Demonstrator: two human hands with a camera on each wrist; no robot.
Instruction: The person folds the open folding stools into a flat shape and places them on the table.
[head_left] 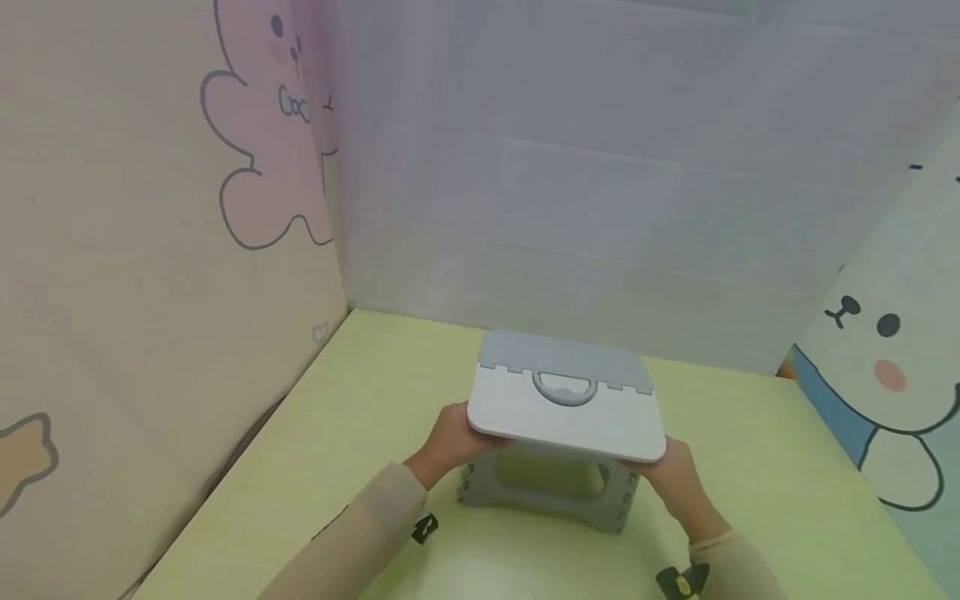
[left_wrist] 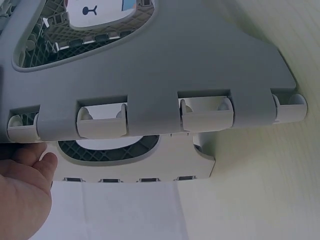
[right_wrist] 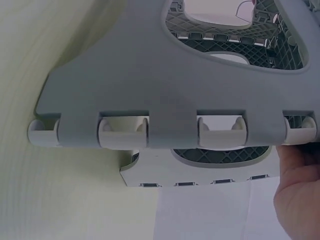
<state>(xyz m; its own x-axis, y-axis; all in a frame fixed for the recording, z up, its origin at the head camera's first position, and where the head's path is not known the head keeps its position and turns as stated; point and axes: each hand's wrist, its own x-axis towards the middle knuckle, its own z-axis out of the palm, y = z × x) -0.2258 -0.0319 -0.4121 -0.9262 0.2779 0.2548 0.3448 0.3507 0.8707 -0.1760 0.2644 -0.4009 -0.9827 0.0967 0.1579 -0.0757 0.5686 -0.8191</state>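
A grey and white folding step stool (head_left: 555, 421) stands unfolded on the table, its top spread flat and a curved handle (head_left: 566, 392) set in the middle. My left hand (head_left: 453, 437) grips the left end of the top, fingers tucked beneath the edge. At the opposite end, my right hand (head_left: 675, 475) holds the top's near corner in the same way. Both wrist views show the stool's grey leg panel (left_wrist: 155, 75) with an oval opening and white hinge knuckles along its edge. The fingertips under the top are mostly hidden.
The pale yellow-green table (head_left: 375, 375) extends around the stool. A white curtain (head_left: 585, 167) hangs behind it. Cartoon-printed sheets stand at the left (head_left: 150, 250) and right (head_left: 907, 417) of the table.
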